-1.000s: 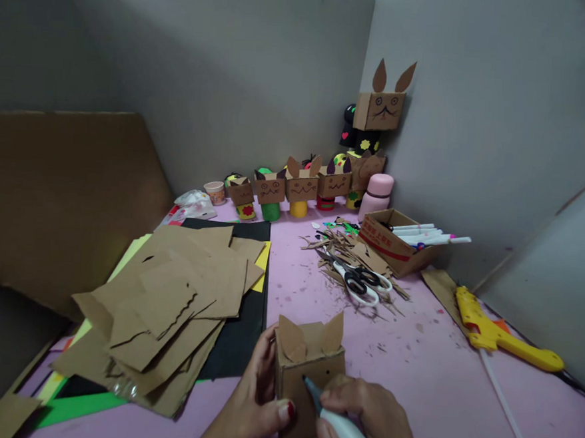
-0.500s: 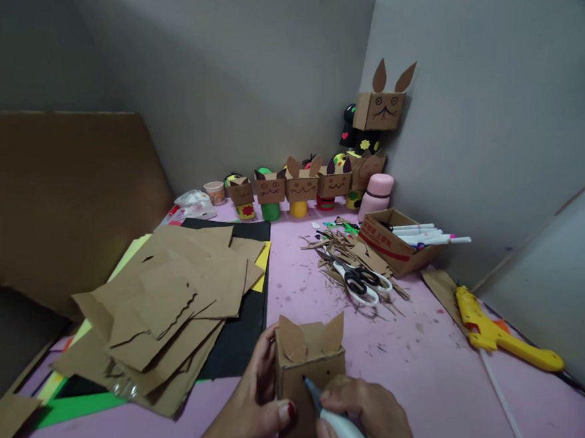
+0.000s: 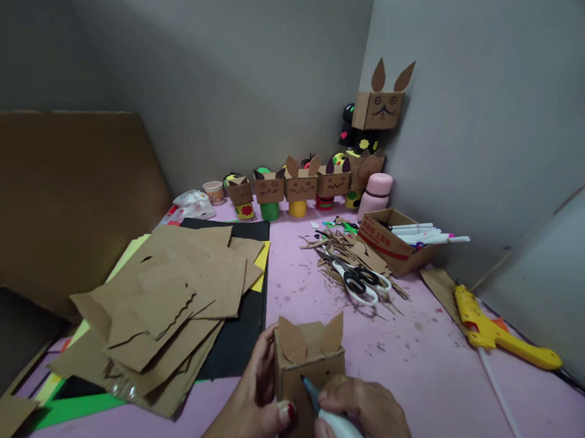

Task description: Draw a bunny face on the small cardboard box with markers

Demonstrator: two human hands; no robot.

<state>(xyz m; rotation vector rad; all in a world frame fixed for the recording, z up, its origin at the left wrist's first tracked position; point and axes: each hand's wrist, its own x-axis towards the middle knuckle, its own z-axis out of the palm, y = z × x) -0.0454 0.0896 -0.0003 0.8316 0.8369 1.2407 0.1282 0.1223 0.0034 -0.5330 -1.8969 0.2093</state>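
Near the middle of the pink desk (image 3: 436, 382): small brown cardboard box with two pointed ears (image 3: 307, 363), upright, ears up. Left hand (image 3: 254, 410) clamped on the box's left side, fingers (image 3: 265, 357) wrapped along the left wall, red-nailed thumb pressed on the near face. Right hand (image 3: 373, 418) just right of the box, fingers (image 3: 342, 399) clenched round a white marker with a dark tip (image 3: 331, 422). Marker's long axis slanted from near right to far left, tip aimed far left and touching the box's near face. Farther back, white-handled scissors (image 3: 361, 280) among cardboard scraps. Far right, yellow glue gun (image 3: 495, 330). To the left, pile of brown cardboard sheets (image 3: 177, 298).
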